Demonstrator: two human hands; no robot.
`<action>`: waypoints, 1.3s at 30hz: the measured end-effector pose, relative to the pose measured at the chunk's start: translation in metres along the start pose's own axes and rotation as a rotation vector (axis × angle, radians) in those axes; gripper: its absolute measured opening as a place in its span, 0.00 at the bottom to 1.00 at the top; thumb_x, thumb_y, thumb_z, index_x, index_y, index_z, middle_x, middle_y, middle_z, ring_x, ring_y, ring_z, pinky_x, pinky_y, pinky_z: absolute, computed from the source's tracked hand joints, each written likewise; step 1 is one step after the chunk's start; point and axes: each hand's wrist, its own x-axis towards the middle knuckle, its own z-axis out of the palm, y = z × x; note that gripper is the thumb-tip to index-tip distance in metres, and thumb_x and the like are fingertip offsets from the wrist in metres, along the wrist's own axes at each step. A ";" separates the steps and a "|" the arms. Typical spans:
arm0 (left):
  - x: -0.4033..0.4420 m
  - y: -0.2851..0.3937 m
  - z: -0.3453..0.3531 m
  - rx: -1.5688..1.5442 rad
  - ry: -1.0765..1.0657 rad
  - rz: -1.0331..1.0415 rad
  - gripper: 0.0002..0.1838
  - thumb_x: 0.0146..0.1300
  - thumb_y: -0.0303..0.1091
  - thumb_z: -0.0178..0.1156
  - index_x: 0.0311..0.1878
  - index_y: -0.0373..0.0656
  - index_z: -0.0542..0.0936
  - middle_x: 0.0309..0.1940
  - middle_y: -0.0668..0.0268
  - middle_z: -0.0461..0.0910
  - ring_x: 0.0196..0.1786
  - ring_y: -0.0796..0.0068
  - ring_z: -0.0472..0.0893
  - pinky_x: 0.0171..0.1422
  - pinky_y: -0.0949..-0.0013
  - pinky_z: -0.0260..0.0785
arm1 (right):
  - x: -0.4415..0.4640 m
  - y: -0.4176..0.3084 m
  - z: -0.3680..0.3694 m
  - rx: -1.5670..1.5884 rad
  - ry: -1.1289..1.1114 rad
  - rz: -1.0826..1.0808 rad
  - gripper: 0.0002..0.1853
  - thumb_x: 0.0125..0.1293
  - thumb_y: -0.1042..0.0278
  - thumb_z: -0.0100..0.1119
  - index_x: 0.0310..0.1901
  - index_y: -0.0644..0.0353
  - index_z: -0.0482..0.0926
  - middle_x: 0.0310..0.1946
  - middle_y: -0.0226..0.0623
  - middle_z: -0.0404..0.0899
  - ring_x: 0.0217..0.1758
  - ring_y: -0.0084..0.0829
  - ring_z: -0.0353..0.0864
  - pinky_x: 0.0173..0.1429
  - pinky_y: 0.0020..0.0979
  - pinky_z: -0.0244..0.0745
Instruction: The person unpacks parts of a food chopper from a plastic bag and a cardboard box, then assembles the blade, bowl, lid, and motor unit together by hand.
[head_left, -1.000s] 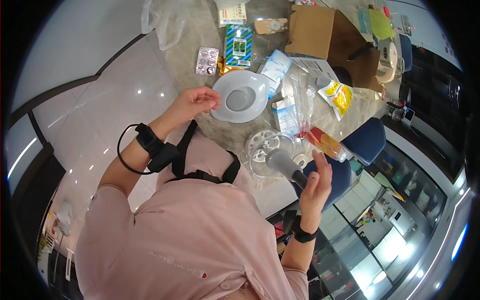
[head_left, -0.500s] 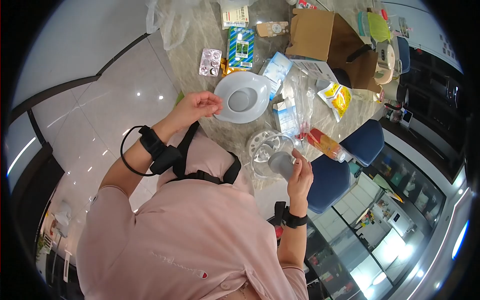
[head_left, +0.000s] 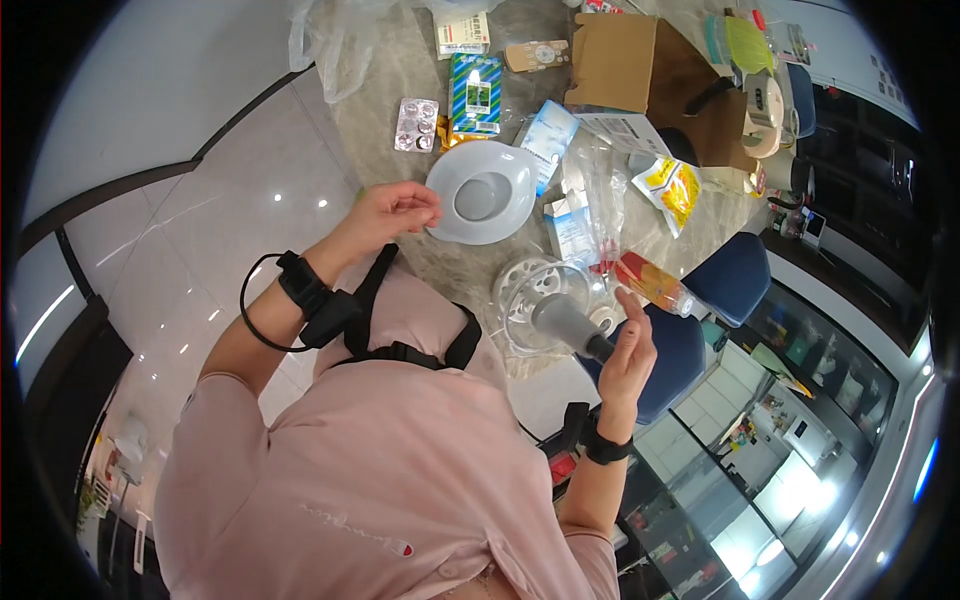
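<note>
My left hand (head_left: 398,212) has its fingers curled together at the left rim of a grey lid-like dish (head_left: 508,221) with a round recess and a small spout. My right hand (head_left: 628,352) is open, fingers stretched upward, beside a grey cylinder (head_left: 562,318) with a dark narrow end. The cylinder leans in or over a clear round container (head_left: 508,325), with a white holed part (head_left: 528,272) inside. A gap shows between the right fingers and the cylinder. A red-orange bottle (head_left: 650,283) lies just beyond that hand.
A blue-green striped box (head_left: 476,93), a blister pack (head_left: 416,124) and a remote control (head_left: 536,56) lie toward the back. An open cardboard box (head_left: 612,62) stands at the right, near a yellow packet (head_left: 670,195). Blue chairs (head_left: 728,280) adjoin the table's right edge.
My right hand has let go of the grey cylinder and moved right and slightly down, its fingers straightening. The cylinder's dark end now shows. My left hand stays at the grey dish.
</note>
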 end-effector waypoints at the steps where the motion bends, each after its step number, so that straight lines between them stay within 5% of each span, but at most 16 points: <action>1: -0.002 -0.003 0.000 0.003 -0.002 -0.008 0.14 0.65 0.32 0.56 0.52 0.39 0.75 0.43 0.65 0.80 0.47 0.77 0.79 0.49 0.75 0.69 | 0.001 0.003 0.001 0.004 -0.002 0.008 0.23 0.74 0.56 0.33 0.55 0.61 0.75 0.53 0.41 0.77 0.64 0.47 0.68 0.69 0.47 0.53; 4: 0.006 -0.004 0.008 0.027 -0.029 0.011 0.14 0.65 0.32 0.56 0.52 0.39 0.75 0.43 0.66 0.80 0.46 0.77 0.79 0.49 0.75 0.70 | 0.003 0.013 -0.007 -0.141 0.024 0.095 0.20 0.73 0.61 0.34 0.55 0.57 0.75 0.53 0.42 0.76 0.65 0.47 0.67 0.68 0.50 0.53; 7: 0.008 0.000 0.016 0.049 -0.031 -0.009 0.13 0.65 0.31 0.56 0.51 0.38 0.76 0.43 0.66 0.80 0.46 0.77 0.79 0.49 0.75 0.69 | -0.016 0.038 0.019 -0.320 -0.185 0.067 0.18 0.73 0.58 0.38 0.52 0.56 0.77 0.50 0.43 0.78 0.61 0.47 0.70 0.65 0.52 0.57; 19: -0.010 -0.010 0.015 0.043 0.003 0.007 0.12 0.66 0.32 0.55 0.51 0.39 0.76 0.44 0.65 0.80 0.46 0.77 0.79 0.48 0.74 0.70 | -0.019 0.029 0.025 -0.167 -0.137 0.059 0.20 0.73 0.53 0.40 0.51 0.57 0.78 0.48 0.50 0.78 0.53 0.50 0.75 0.64 0.50 0.61; 21: -0.009 -0.015 0.015 0.034 0.001 0.019 0.12 0.66 0.31 0.56 0.50 0.39 0.76 0.44 0.65 0.80 0.46 0.77 0.79 0.48 0.74 0.70 | -0.021 0.026 0.022 -0.020 -0.085 0.109 0.20 0.73 0.58 0.41 0.51 0.63 0.78 0.45 0.46 0.80 0.52 0.36 0.78 0.60 0.34 0.65; 23: -0.009 -0.016 0.015 0.045 0.013 0.018 0.12 0.66 0.32 0.55 0.50 0.39 0.76 0.43 0.65 0.80 0.46 0.77 0.79 0.48 0.75 0.70 | -0.017 0.008 0.003 0.194 0.081 0.149 0.19 0.72 0.60 0.44 0.50 0.67 0.78 0.46 0.43 0.80 0.52 0.29 0.77 0.59 0.30 0.66; 25: -0.009 -0.016 0.015 0.070 0.014 0.012 0.12 0.66 0.32 0.55 0.50 0.39 0.76 0.43 0.65 0.80 0.46 0.77 0.79 0.48 0.75 0.70 | -0.014 0.007 -0.012 0.330 0.321 0.015 0.22 0.73 0.57 0.43 0.50 0.69 0.77 0.46 0.42 0.80 0.52 0.31 0.77 0.61 0.31 0.65; 33: 0.002 0.002 0.013 0.188 0.149 -0.017 0.11 0.66 0.31 0.53 0.49 0.39 0.77 0.43 0.63 0.81 0.46 0.76 0.80 0.49 0.74 0.71 | -0.040 0.022 -0.010 0.452 0.492 0.013 0.23 0.73 0.55 0.43 0.51 0.71 0.74 0.47 0.47 0.79 0.55 0.34 0.77 0.63 0.33 0.65; 39: 0.013 0.009 0.020 0.207 0.192 -0.026 0.10 0.64 0.29 0.54 0.47 0.39 0.77 0.41 0.64 0.82 0.42 0.77 0.81 0.44 0.76 0.71 | -0.060 0.036 -0.006 0.615 0.614 0.024 0.28 0.69 0.56 0.52 0.63 0.68 0.61 0.55 0.53 0.73 0.59 0.43 0.74 0.65 0.39 0.65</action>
